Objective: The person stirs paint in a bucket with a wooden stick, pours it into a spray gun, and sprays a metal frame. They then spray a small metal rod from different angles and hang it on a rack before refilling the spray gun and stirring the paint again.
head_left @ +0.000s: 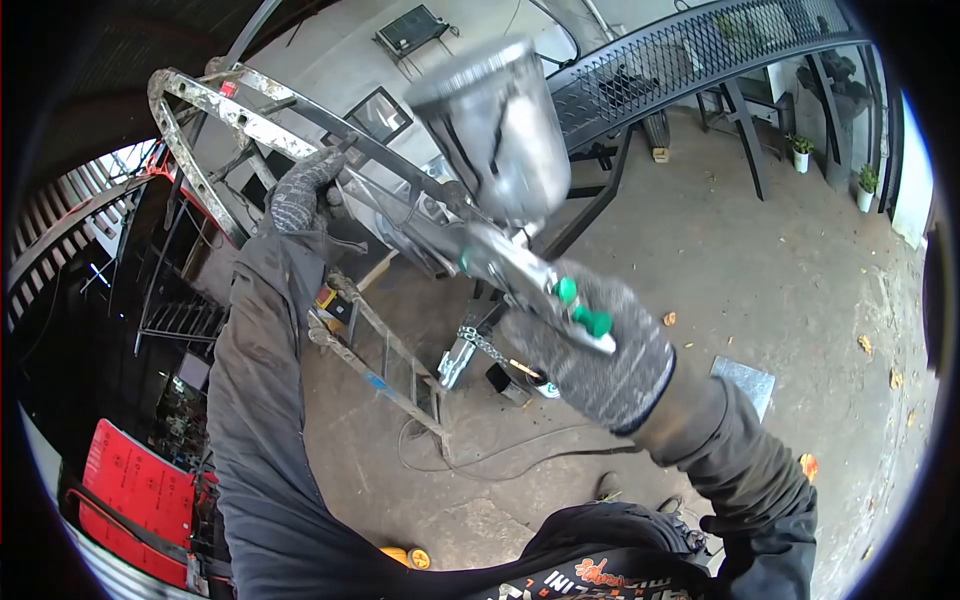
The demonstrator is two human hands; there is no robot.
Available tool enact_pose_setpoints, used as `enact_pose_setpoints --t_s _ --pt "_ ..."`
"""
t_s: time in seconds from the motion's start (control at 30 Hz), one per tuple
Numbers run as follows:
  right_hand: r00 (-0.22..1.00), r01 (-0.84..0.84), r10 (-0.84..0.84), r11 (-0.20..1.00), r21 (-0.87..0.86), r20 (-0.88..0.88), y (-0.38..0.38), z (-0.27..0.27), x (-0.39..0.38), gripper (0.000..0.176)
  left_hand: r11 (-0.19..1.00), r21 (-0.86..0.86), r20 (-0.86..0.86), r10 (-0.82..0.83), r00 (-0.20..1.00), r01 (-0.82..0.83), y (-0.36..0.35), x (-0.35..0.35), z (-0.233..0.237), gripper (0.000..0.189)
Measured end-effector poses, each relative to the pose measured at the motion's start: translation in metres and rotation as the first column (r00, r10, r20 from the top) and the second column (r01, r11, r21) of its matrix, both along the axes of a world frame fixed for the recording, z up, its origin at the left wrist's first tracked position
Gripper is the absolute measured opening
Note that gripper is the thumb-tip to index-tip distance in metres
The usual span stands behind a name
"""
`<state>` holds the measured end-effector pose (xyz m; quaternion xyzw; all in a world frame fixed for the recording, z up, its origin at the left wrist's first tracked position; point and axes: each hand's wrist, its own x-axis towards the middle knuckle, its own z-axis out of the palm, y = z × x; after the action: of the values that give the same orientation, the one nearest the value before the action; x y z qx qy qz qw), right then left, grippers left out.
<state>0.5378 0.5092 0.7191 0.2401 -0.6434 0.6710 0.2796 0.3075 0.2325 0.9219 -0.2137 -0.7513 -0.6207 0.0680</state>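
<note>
— Hands first: what does each one hold?
— The right hand (600, 365), in a grey knit glove, is clenched around the grip of a spray gun (520, 265). The gun's body runs up and away from the knuckles, and its green knobs (585, 308) stick out just above the curled fingers.
— And the cup?
— The metal paint cup (495, 130) sits on top of the gun, tilted, well above the fingers and close to the camera.
— Where is the left hand?
— The left hand (300, 190), gloved too, is raised beyond the gun. Its fingers are wrapped over a bar of a curved metal frame (186, 150), whose flaking rim arcs up and outward from the fingertips.
— Do the two hands touch?
— No, they are apart, with the gun's front end between them.
— What lies beneath them?
— A ladder (390, 370) lies below the left forearm on the concrete floor (760, 270), and a cable (500, 460) loops under the right wrist. A flat metal plate (745, 380) rests just past the right wrist. A red case (135, 490) stands far below the left elbow, and a black mesh panel (690, 50) stretches beyond the cup.
</note>
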Motion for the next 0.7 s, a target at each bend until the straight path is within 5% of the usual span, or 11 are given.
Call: enact_pose_setpoints --t_s 0.03,0.1,0.17,0.33,0.4,0.63,0.7 --pt "0.996 -0.045 0.044 0.999 0.012 0.073 -0.002 -0.017 0.004 0.036 1.0 0.02 0.003 -0.01 1.0 0.01 -0.002 -0.003 -0.002 0.014" --pt "0.914 -0.31 0.38 0.878 -0.363 0.139 -0.011 -0.057 0.001 0.037 0.998 0.052 0.006 0.026 1.0 -0.026 0.0 0.006 -0.004 0.009" --pt "0.741 -0.377 0.666 0.514 -0.771 0.081 -0.021 -0.099 -0.002 0.036 0.995 0.099 0.042 0.024 0.999 -0.029 0.002 0.009 -0.008 0.007" --pt "0.94 -0.188 0.283 0.896 -0.403 0.19 -0.014 -0.151 0.006 0.032 0.976 0.212 0.156 0.011 0.988 -0.044 -0.008 0.008 0.0 0.006" --pt "0.931 -0.189 0.294 0.896 -0.402 0.215 -0.005 -0.156 0.012 0.035 0.954 0.248 0.254 0.101 0.962 -0.166 -0.009 0.008 0.012 0.007" --pt "0.871 -0.151 0.275 0.938 -0.312 0.407 0.022 -0.155 0.028 0.034 0.943 0.332 0.26 -0.09 0.961 -0.001 0.001 0.035 0.046 0.009" --pt "0.934 -0.108 0.18 0.965 -0.238 0.31 0.022 -0.157 0.022 0.034 0.94 0.342 0.225 -0.077 0.971 -0.005 -0.003 0.031 0.047 0.011"
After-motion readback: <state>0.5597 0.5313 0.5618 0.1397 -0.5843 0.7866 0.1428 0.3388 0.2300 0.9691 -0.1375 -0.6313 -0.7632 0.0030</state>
